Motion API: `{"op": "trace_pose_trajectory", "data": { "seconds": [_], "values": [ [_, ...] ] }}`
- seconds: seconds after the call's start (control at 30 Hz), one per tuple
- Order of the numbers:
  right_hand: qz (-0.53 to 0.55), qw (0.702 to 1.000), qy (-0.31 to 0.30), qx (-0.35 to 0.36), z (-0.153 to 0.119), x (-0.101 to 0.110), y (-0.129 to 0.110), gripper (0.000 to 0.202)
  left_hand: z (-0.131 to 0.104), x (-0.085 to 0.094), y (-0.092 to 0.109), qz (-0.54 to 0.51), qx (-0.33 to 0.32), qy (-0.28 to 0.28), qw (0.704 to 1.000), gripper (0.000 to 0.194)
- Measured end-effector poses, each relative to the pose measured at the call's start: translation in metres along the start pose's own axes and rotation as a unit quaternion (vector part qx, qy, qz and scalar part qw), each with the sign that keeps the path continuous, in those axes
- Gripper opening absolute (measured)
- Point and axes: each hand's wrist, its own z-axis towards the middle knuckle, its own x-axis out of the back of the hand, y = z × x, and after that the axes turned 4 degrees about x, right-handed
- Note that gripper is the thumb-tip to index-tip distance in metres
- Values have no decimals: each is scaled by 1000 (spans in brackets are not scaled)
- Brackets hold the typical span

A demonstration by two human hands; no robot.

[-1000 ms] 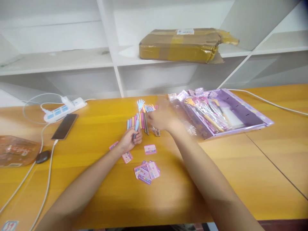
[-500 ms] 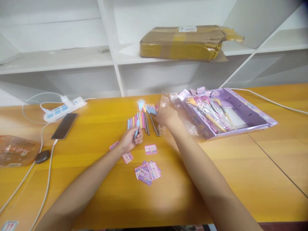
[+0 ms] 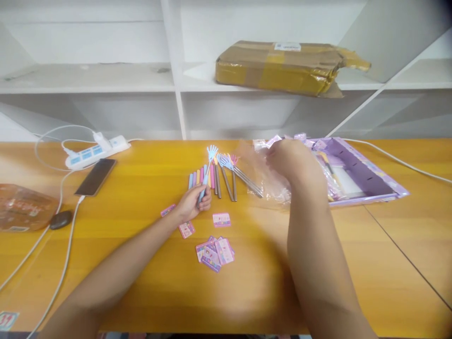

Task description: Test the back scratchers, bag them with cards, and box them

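Observation:
My left hand [image 3: 195, 201] is closed around the blue handle of a back scratcher [image 3: 212, 151], its hand-shaped head pointing away from me. Just beyond lie several coloured handle sleeves [image 3: 198, 176] in a row, beside back scratcher heads on bare metal rods [image 3: 229, 183]. My right hand [image 3: 294, 157] is over clear plastic bags [image 3: 271, 186] at the near-left side of a purple box [image 3: 365, 176]. Its fingers are blurred and hidden behind the hand. Packed back scratchers in the box are partly covered by my right hand and wrist.
Small printed cards [image 3: 215, 253] lie in front of me, with a single card [image 3: 221, 219] nearby. On the left are a phone [image 3: 96, 176], a power strip [image 3: 97, 153], cables and an orange bag [image 3: 26, 207]. A taped carton [image 3: 282, 68] sits on the shelf.
My right hand has moved right, from beside the metal rods to over the plastic bags and box. More rods show slanting across the table. My left hand still holds the blue back scratcher.

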Motion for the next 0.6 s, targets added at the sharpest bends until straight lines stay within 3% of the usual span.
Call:
{"op": "trace_pose_trajectory", "data": {
  "seconds": [0.07, 0.17, 0.23, 0.3, 0.37, 0.47, 0.53, 0.6],
  "values": [
    [-5, 999, 8, -45, -7, 18, -5, 24, 0, 0, 0, 2, -1, 0, 1000, 27],
    [57, 996, 40, -53, -16, 42, -15, 24, 1, 0, 1, 8, -1, 0, 1000, 26],
    [160, 984, 64, -42, -20, 52, -21, 19, 0, -1, 1, 11, 0, 2, 1000, 22],
    [307, 949, 69, -24, -22, 57, -29, 11, 0, -2, 0, 26, -10, 5, 1000, 23],
    [438, 898, 45, 8, -22, 56, -42, 2, -2, -3, -2, 56, -34, 4, 998, 35],
    [537, 842, -25, 56, -23, 43, -71, 9, -5, -3, -4, 93, -67, -21, 993, 56],
    [554, 824, -80, 85, -24, 31, -93, 10, -6, -2, -6, 94, -78, -29, 992, 66],
    [534, 829, -118, 120, -25, 18, -112, 10, -5, -1, -6, 85, -80, -14, 993, 77]
  ]
}}
